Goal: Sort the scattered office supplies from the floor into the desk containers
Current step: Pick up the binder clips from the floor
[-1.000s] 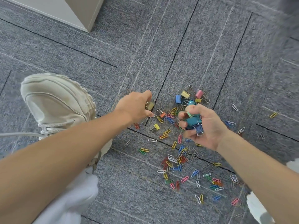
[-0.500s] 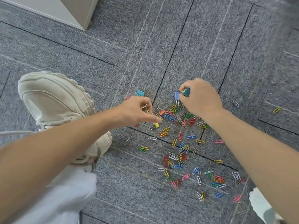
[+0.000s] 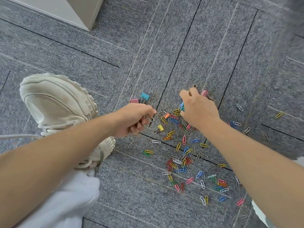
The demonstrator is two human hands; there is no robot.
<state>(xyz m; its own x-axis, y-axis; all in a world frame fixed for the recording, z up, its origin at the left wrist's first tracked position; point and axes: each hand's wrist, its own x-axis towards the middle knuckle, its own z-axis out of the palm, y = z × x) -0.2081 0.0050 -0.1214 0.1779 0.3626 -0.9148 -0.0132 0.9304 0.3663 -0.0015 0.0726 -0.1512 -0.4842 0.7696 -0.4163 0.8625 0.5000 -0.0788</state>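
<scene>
Right grip (image 3: 199, 109) shifted further out toward pink clip (image 3: 204, 92), fingers curled round blue clip (image 3: 182, 106). Left grip (image 3: 136, 120) clutching wire-handled clip (image 3: 150, 119). Early days imo: paperclips (image 3: 181, 162) and a few binder clips (image 3: 145, 96) all over floor (image 3: 213, 46), no containers in view.

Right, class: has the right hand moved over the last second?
Yes. The right hand has gone forward, away from the person: it was level with the yellow binder clip and now reaches beyond it, palm down.

rough grey carpet (image 3: 213, 46), glossy paper clips (image 3: 181, 162)
</scene>
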